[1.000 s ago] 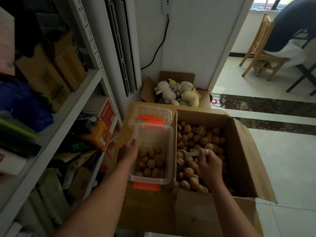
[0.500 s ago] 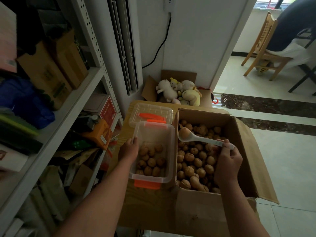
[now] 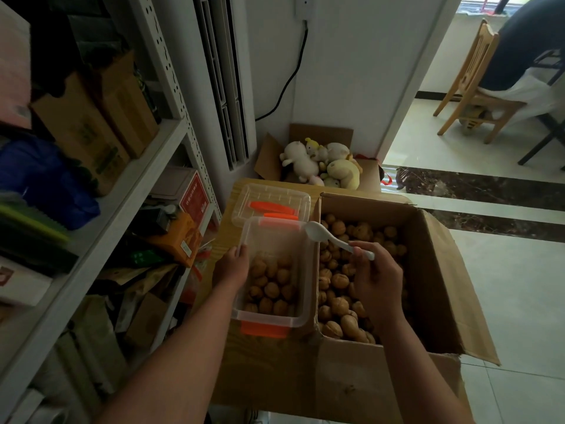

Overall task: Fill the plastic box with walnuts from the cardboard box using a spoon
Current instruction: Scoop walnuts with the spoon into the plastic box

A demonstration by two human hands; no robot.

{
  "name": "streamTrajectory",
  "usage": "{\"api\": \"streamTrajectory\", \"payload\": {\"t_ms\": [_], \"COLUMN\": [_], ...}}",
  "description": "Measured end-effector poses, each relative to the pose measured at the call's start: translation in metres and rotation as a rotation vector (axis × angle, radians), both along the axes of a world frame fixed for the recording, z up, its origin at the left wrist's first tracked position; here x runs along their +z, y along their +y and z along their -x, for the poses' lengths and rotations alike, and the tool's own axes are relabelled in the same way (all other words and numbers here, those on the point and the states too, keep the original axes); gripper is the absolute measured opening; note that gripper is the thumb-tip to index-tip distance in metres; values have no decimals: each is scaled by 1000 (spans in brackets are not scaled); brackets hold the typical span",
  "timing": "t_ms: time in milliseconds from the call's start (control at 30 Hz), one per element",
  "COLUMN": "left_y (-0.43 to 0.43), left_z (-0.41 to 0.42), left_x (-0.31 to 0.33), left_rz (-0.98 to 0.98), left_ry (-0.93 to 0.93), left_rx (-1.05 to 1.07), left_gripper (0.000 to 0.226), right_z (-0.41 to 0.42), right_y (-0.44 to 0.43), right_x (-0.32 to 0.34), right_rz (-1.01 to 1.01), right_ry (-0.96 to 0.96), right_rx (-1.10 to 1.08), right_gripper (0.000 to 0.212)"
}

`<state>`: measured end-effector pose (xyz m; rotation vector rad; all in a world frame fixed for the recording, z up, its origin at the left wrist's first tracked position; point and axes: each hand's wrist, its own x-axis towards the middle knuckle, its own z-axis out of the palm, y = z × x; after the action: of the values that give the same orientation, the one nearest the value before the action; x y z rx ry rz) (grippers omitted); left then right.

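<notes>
The right hand [image 3: 377, 280] is pinching the white plastic spoon [image 3: 336, 241] by its handle, bowl pointing far-left over the clear plastic box's [image 3: 269, 321] far right corner; the left hand [image 3: 232, 266] is gripping its left rim.

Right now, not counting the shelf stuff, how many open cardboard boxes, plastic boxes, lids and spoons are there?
Open cardboard boxes: 2, the walnut box and the soft-toy box
Clear plastic box: 1
Clear lid: 1
White spoon: 1
Total: 5
</notes>
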<state>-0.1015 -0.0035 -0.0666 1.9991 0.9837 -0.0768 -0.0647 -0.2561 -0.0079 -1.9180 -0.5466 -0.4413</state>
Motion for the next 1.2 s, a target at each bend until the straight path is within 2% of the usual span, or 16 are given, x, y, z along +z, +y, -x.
{"api": "streamTrajectory", "payload": {"t_ms": [233, 333, 500, 833, 1000, 1200], "left_y": [-1, 0, 1, 1, 0, 1], "left_z": [-1, -2, -1, -2, -1, -1], "left_x": [1, 2, -2, -2, -3, -4], "left_rz": [-27, -23, -6, 2, 6, 8], "left_ry": [16, 18, 7, 10, -2, 0], "left_rx": [-4, -5, 1, 9, 8, 4], "left_gripper": [53, 53, 53, 53, 53, 54], "right_z": [-1, -1, 2, -3, 0, 3], "right_y": [-11, -22, -26, -39, -44, -44], "right_x": [-5, -22, -36, -32, -31, -6], "right_rz": [126, 236, 354, 74, -75, -276], "right_ry": [-53, 89, 270, 623, 678, 609], "right_rx": [-111, -156, -174, -398, -547, -549], "right_gripper": [25, 10, 20, 17, 21, 23]}}
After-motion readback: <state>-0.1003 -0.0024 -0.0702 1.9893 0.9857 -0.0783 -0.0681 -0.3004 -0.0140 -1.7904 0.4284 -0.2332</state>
